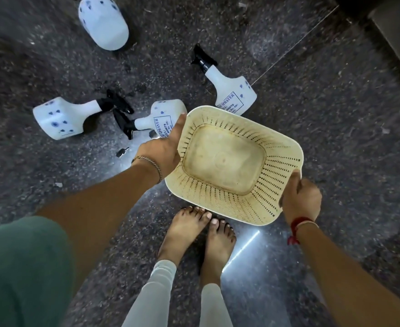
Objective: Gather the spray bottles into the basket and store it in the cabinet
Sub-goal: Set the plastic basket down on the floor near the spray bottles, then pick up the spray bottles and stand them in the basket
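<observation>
I hold a cream perforated plastic basket [274,161] above the dark floor, with nothing in it. My left hand [163,149] grips its left rim and my right hand [300,199] grips its near right corner. Several white spray bottles with blue flower prints and black trigger heads lie on their sides on the floor beyond it: one at the left [62,119], one partly behind my left hand [161,116], one just past the basket's far edge [232,90], and one at the top [102,20] with its head cut off by the frame.
The floor is dark speckled granite [335,114] with a tile seam running diagonally at the right. A dark cabinet base or step [397,31] fills the top right corner. My bare feet [199,234] stand just below the basket. A small dark piece [122,152] lies near my left wrist.
</observation>
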`<state>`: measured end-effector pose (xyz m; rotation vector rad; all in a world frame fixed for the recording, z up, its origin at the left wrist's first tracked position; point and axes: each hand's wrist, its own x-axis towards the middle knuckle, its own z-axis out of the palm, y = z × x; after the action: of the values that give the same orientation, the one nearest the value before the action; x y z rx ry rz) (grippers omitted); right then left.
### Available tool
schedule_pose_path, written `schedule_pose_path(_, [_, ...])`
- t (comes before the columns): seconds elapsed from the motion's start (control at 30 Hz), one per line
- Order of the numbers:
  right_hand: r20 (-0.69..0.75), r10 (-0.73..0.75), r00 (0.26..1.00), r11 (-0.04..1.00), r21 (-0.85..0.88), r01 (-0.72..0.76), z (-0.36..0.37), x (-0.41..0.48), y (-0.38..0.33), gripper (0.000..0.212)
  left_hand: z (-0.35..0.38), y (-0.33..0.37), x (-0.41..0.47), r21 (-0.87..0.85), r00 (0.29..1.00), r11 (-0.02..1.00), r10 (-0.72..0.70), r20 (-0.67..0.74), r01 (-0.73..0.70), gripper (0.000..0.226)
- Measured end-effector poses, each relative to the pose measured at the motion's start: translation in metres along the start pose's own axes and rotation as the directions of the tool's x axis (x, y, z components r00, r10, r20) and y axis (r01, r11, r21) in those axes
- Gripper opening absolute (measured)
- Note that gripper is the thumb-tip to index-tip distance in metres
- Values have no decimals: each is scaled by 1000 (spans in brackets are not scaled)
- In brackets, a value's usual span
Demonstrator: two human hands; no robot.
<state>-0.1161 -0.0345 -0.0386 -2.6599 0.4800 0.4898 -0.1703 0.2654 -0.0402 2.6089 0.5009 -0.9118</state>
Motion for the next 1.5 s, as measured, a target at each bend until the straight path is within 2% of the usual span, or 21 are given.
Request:
schedule_pose_path(0.1, [-22,12,1000,1000,13,-12,3,0,1,52,23,-12,5,3,986,1000,31,-164,-31,87])
schedule_pose_path(0.17, [-25,8,1000,1000,25,-7,4,0,2,51,76,-5,-11,157,971,975,183,-152,-159,72])
schedule_pose_path(0.2, [-25,7,1000,999,37,-6,6,0,3,51,111,-1,-21,120,976,970,217,-29,-212,58])
schedule_pose_path(0.27, [-28,15,1000,998,62,-13,9,0,4,49,167,13,-44,207,934,933,238,265,-296,44])
schedule_pose_path(0.3, [-35,16,999,998,67,-14,11,0,4,48,179,17,-46,225,907,907,279,314,-357,43])
schedule_pose_path(0.37, [-66,4,998,998,58,0,14,0,6,44,174,17,-44,132,884,894,385,266,-428,41])
schedule_pose_path(0.4, [-79,-11,997,999,42,14,15,0,6,41,152,3,-30,100,925,925,352,143,-367,41])
schedule_pose_path(0.47, [-95,-55,994,998,19,57,13,1,6,32,61,-22,13,64,959,971,237,-157,-230,48])
schedule_pose_path(0.5, [-101,-89,991,996,19,91,12,1,5,31,14,-26,29,57,954,986,165,-251,-156,58])
schedule_pose_path(0.53, [-110,-136,984,990,8,138,10,2,5,34,-23,-34,43,41,908,997,73,-412,-61,69])
schedule_pose_path(0.57, [-118,-192,974,981,-34,189,8,4,4,39,-46,-50,43,33,868,998,-22,-497,44,77])
schedule_pose_path(0.6, [-112,-252,961,965,-101,241,7,5,2,45,-51,-49,41,48,895,988,-109,-432,144,82])
schedule_pose_path(0.67, [-47,-389,920,897,-246,367,6,6,-8,55,-39,-40,40,105,952,978,-146,-271,180,87])
schedule_pose_path(0.73, [54,-519,853,787,-359,501,10,8,-23,65,-17,-41,33,268,972,939,-182,-149,217,93])
schedule_pose_path(0.8, [139,-621,772,661,-437,610,19,10,-40,69,-7,-52,37,322,963,908,-239,-126,268,104])
schedule_pose_path(0.9, [205,-724,659,519,-468,716,37,11,-63,70,8,-55,38,294,951,904,-293,-101,310,116])
schedule_pose_path(1.0, [241,-774,586,432,-477,766,54,8,-79,69,14,-58,46,275,935,896,-352,-39,349,105])
schedule_pose_path(1.1, [238,-782,576,418,-485,768,66,4,-88,70,15,-63,57,185,912,897,-410,5,402,68])
schedule_pose_path(1.2, [221,-776,591,438,-484,757,70,3,-91,69,22,-72,61,73,916,915,-388,-105,396,42])
schedule_pose_path(1.3, [229,-772,593,446,-471,762,68,3,-90,68,26,-77,59,88,942,940,-321,-102,330,34])
schedule_pose_path(1.5, [254,-754,605,455,-461,761,65,2,-94,67,33,-91,58,141,967,959,-231,-106,245,35])
